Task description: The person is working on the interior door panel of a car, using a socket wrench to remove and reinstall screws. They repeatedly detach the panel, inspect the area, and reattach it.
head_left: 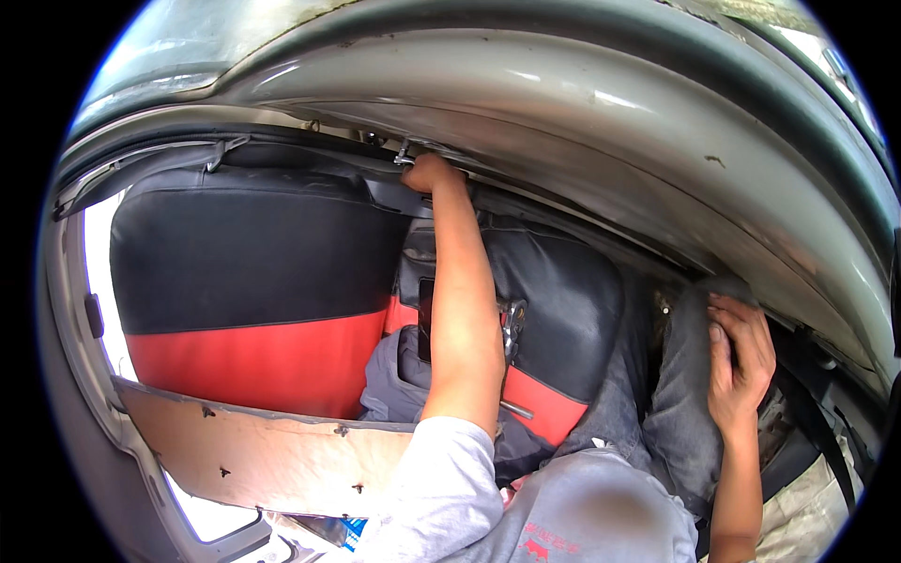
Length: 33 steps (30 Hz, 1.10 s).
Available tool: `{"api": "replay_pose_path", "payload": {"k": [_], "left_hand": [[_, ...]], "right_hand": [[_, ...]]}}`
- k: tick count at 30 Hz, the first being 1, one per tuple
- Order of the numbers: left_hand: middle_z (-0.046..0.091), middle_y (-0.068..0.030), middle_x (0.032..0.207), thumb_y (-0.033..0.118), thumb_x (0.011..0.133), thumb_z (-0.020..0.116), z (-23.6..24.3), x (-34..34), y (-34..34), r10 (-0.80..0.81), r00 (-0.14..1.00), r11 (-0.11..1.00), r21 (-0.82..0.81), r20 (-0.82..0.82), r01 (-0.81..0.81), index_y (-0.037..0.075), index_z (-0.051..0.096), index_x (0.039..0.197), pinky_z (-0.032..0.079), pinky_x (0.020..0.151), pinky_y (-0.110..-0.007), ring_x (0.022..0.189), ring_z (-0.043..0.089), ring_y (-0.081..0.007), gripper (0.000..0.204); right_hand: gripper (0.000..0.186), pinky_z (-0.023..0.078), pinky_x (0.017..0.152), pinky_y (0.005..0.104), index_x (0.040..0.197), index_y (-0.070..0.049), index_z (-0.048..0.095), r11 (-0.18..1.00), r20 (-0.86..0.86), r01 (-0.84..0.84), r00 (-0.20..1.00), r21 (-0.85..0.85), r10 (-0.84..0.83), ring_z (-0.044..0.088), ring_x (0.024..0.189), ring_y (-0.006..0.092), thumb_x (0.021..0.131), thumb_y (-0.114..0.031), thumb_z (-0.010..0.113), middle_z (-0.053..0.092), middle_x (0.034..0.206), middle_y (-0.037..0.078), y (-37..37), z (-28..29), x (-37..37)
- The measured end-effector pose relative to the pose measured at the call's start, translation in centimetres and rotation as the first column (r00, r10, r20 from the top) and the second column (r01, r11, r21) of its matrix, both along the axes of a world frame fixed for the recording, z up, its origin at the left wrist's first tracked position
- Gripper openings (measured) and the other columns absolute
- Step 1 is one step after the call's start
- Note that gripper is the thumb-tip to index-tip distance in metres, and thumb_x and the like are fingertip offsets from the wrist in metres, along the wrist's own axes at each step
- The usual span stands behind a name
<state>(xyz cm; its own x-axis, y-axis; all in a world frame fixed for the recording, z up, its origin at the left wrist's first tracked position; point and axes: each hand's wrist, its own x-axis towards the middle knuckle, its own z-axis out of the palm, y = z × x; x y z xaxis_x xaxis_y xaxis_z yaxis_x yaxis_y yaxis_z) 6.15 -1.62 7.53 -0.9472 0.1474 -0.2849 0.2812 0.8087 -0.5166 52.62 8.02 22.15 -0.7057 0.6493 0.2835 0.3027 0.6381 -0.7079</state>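
Note:
My left arm reaches up across the seats, and my left hand (434, 173) is closed around a shiny metal tool (404, 154) at the seam below the curved metal panel. Most of the tool is hidden by my fingers, so its kind is unclear. My right hand (740, 361) lies on my raised knee in grey trousers (680, 403), fingers loosely extended and holding nothing. Beneath my left forearm, another metal tool (512, 328) and a short metal rod (517, 410) lie on the black and red seat (554, 300). A dark, flat rectangular object (425, 319) shows partly beside the forearm.
The large curved metal panel (563, 103) overhangs the far side. A second black and red seat (253, 253) fills the left. A thin trim board (253, 460) with dark clips lies across its near edge. A black belt (817, 413) hangs at the right.

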Motion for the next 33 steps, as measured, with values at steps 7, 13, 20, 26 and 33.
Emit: {"api": "replay_pose_path", "payload": {"k": [7,13,20,26,33], "left_hand": [[0.065,-0.0194,0.114,0.017,0.088,0.059,-2.1,-1.6,-0.2,0.421,0.903,0.743,0.605,-0.088,-0.287,0.002,0.052,0.122,0.055,0.078,-0.043,0.108,0.065,-0.0319,0.038],[0.060,-0.0352,0.104,0.005,0.086,0.063,-4.5,-2.5,0.1,0.769,0.634,-0.034,0.995,0.083,-0.089,-0.010,0.023,0.128,0.055,0.078,-0.047,0.103,0.064,-0.0411,0.060],[0.063,-0.0143,0.120,0.009,0.093,0.049,3.3,-4.0,-1.3,0.249,0.665,-0.808,0.530,0.704,-0.258,0.000,0.059,0.118,0.050,0.076,-0.055,0.095,0.065,-0.0356,0.028],[0.063,-0.0144,0.110,0.003,0.091,0.051,2.0,-4.4,-2.0,0.139,0.661,-0.842,0.440,0.737,-0.313,-0.008,0.057,0.117,0.054,0.069,-0.044,0.086,0.065,-0.0285,0.029],[0.063,-0.0252,0.110,0.005,0.092,0.054,-5.5,-2.1,-2.3,0.487,0.872,-0.128,0.992,0.059,0.005,-0.008,0.044,0.127,0.050,0.080,-0.045,0.096,0.063,-0.0367,0.038]], "right_hand": [[0.010,0.050,0.083,0.0388,0.092,0.005,0.064,1.000,0.016,-0.004,1.000,-0.018,0.004,0.064,0.091,0.0324,0.083,0.006,0.061,0.068,0.099,0.017,-0.1,0.1,-0.1],[0.010,0.050,0.084,0.0394,0.092,0.005,0.064,0.999,0.030,-0.032,0.999,-0.028,0.033,0.064,0.093,0.0324,0.083,0.005,0.060,0.068,0.100,0.017,-0.2,0.1,-0.6],[0.009,0.049,0.083,0.0400,0.092,0.004,0.063,0.997,0.018,-0.064,0.998,-0.032,0.065,0.063,0.092,0.0330,0.085,0.003,0.059,0.067,0.102,0.017,0.0,-0.5,-1.0],[0.010,0.049,0.083,0.0403,0.094,0.004,0.063,0.998,0.050,-0.062,0.997,-0.034,0.064,0.063,0.092,0.0331,0.085,0.003,0.059,0.067,0.103,0.016,0.1,-0.4,-1.3],[0.010,0.049,0.083,0.0401,0.093,0.004,0.064,0.997,0.075,-0.055,0.995,-0.051,0.059,0.063,0.093,0.0326,0.085,0.003,0.059,0.067,0.103,0.016,0.0,-0.6,-1.2]]}}
